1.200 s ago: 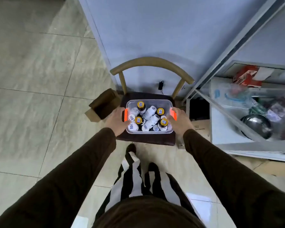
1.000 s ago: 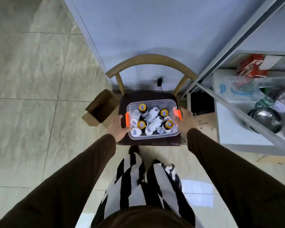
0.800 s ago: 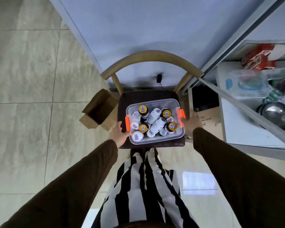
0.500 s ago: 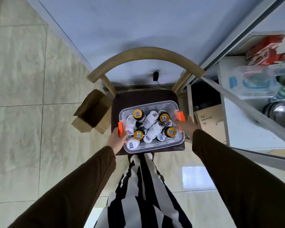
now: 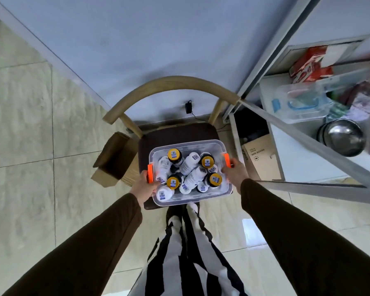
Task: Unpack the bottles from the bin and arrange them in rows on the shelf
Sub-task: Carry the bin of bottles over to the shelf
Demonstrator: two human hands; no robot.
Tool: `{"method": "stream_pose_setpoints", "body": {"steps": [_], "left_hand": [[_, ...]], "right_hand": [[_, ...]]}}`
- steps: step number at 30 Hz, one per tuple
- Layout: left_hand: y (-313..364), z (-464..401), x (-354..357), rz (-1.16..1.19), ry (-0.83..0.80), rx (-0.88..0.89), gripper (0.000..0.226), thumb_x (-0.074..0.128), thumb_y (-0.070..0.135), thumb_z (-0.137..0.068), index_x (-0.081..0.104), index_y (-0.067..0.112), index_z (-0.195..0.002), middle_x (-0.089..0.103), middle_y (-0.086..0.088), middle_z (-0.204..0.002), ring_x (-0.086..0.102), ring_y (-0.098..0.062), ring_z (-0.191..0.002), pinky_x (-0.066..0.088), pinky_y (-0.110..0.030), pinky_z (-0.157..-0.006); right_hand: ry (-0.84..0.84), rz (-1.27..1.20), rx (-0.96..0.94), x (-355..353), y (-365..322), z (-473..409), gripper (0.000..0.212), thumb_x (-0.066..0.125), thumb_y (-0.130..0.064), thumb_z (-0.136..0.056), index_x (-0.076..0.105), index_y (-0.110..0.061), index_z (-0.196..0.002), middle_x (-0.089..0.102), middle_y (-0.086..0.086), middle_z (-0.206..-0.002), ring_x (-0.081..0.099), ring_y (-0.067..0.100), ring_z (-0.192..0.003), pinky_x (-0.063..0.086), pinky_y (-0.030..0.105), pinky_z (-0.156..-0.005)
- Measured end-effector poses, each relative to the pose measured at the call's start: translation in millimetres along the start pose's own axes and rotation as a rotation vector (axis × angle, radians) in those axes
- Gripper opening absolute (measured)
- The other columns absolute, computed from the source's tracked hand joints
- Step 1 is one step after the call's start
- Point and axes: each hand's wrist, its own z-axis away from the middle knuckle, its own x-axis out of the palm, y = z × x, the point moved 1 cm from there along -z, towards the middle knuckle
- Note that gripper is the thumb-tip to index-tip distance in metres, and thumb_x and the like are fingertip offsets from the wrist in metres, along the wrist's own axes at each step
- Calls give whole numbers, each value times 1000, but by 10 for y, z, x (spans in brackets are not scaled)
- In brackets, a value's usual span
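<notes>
Both hands gripped the bin (image 5: 201, 198) by its orange latches, left hand (image 5: 144, 186) and right hand (image 5: 233, 174) at opposite short ends, shelf (image 5: 297, 167) to the right.

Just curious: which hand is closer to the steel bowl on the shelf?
Right. The right hand grips the bin's shelf-side handle; the left hand holds the far side from the steel bowl.

Bin (image 5: 205, 197): clear glossy plastic. Chair back (image 5: 171, 84): matt wood. Bowl (image 5: 342, 136): shiny metal. Floor (image 5: 30, 124): glossy tile.
</notes>
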Motion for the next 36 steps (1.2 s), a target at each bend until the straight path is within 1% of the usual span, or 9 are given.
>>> {"method": "stream_pose_setpoints", "body": {"steps": [4,7,10,16,22,26,27,30,36], "left_hand": [[226,313,-82,-88,-29,123,38,72,16,-87,49,6,-115,63,-18,-103,65,-34,-96,56,-48,-88],[377,575,-83,-187,-100,196,36,75,26,-85,51,13,-109,64,-14,-100,65,-30,-90,56,-48,-86],[498,837,74,-200,-148,272,33,75,25,-85,51,11,-103,63,-18,-100,63,-29,-85,53,-49,-84],[651,1353,770,-284,-272,349,42,57,47,-96,55,6,-105,66,-24,-107,66,-36,-96,53,-52,-89],[689,1863,1893,-454,-398,443,35,53,44,-98,54,9,-96,61,-18,-85,60,-26,-74,57,-51,-79],[756,2217,2888,-595,-442,525,36,51,47,-98,56,13,-110,64,-12,-89,60,-16,-66,52,-20,-54],[786,2308,3166,-613,-462,528,38,51,46,-98,55,12,-115,64,-11,-90,60,-16,-65,50,-19,-52],[880,2578,3990,-677,-527,535,40,50,45,-99,53,9,-116,61,-17,-95,60,-21,-69,54,-30,-58],[1138,3044,5317,-714,-561,558,38,49,49,-98,53,14,-112,61,-11,-91,62,-24,-74,58,-35,-69]], "right_hand": [[25,-117,16,-172,137,487,25,72,-21,-86,58,-15,-105,62,4,-84,57,17,-71,46,28,-58],[79,-257,51,-333,324,926,33,72,-33,-87,55,-15,-108,58,2,-82,53,16,-69,46,27,-59],[154,-415,51,-541,617,1400,39,58,-48,-94,59,-12,-108,58,5,-81,55,19,-67,51,33,-63],[314,-633,85,-1021,1414,2237,40,47,-49,-98,56,-12,-88,53,2,-68,52,17,-50,50,30,-52],[403,-735,98,-1657,2492,2741,29,47,-42,-101,54,-21,-84,49,2,-72,49,16,-54,50,32,-58],[506,-863,169,-2172,3330,2955,41,51,-52,-96,56,-15,-79,53,0,-64,52,13,-49,51,26,-50],[518,-884,184,-2326,3540,2996,42,51,-54,-95,56,-15,-80,54,1,-64,53,14,-51,52,27,-51],[555,-929,217,-2814,4148,3092,46,52,-58,-93,57,-14,-80,54,2,-66,53,17,-55,52,29,-55],[654,-958,265,-3858,4991,3115,51,54,-62,-89,56,-13,-77,54,7,-69,51,24,-60,50,36,-64]]}}
